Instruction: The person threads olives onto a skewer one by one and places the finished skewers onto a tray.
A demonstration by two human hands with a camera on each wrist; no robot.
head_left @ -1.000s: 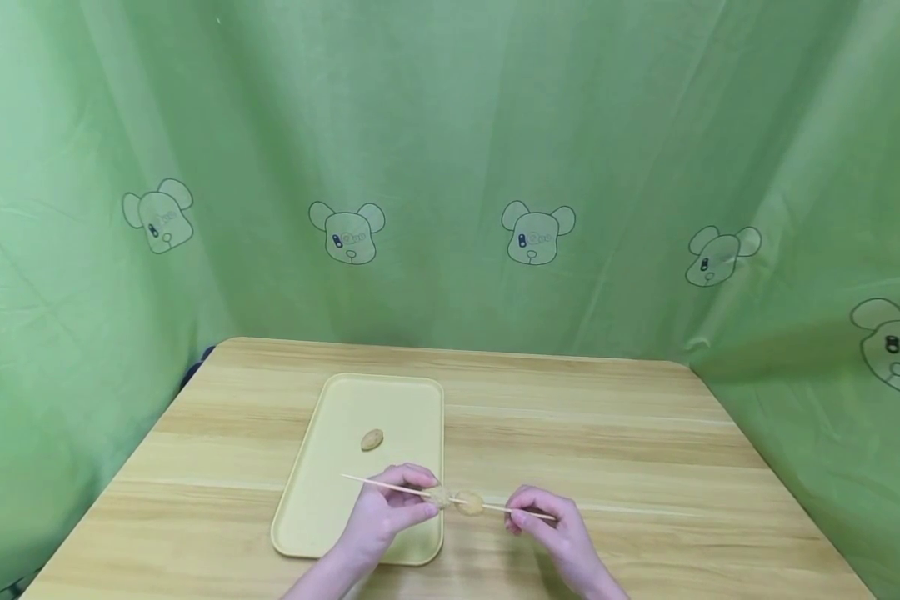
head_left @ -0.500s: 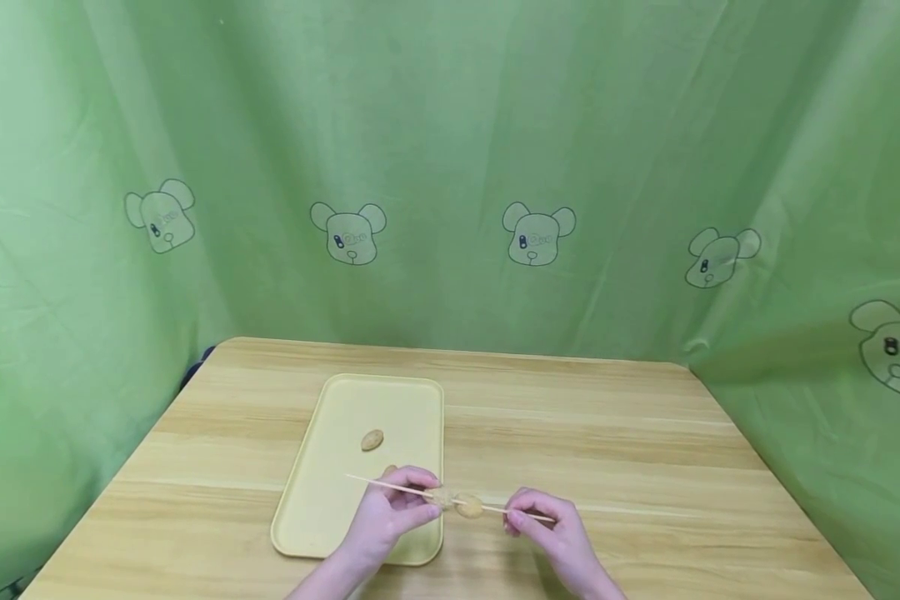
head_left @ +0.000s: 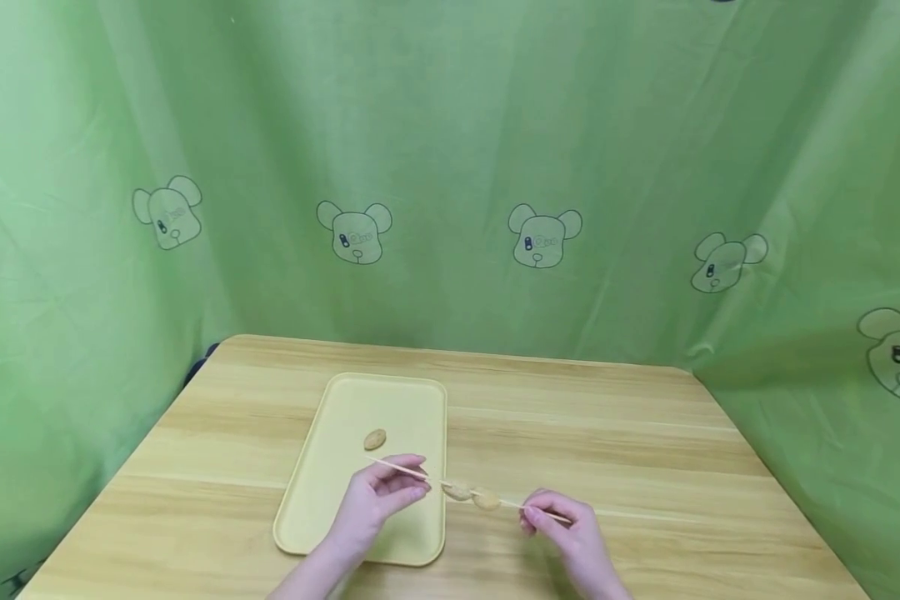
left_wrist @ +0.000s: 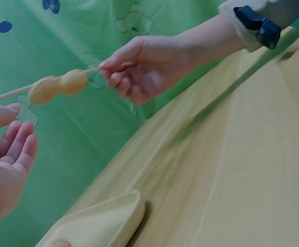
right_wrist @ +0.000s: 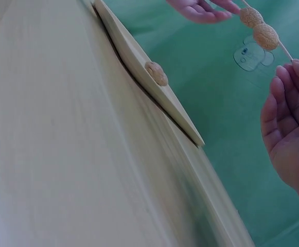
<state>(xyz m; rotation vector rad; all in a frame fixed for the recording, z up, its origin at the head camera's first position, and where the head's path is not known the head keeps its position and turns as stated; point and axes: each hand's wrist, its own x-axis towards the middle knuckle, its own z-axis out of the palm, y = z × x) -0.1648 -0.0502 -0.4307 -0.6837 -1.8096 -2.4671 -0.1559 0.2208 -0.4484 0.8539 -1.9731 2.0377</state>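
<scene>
My right hand (head_left: 562, 529) pinches the right end of a thin wooden skewer (head_left: 512, 503) between thumb and fingers. Two tan, rough, oval pieces of what looks like food (right_wrist: 266, 36) are threaded on it, touching each other near its middle. To their left, my left hand (head_left: 378, 498) is beside the skewer's free end with its thumb and fingers apart, as the left wrist view shows; it no longer touches the pieces. The skewer slants over a pale yellow tray (head_left: 300, 525). One similar tan oval piece (head_left: 375, 439) lies on the tray.
A wood-grain table (head_left: 607, 433) carries the tray on its left half. Green curtains (head_left: 450, 125) printed with bear faces surround the table at the back and both sides.
My left fingers have come off the left threaded piece and moved left and slightly up. The skewer, its pieces and my right hand have shifted a little to the right.
</scene>
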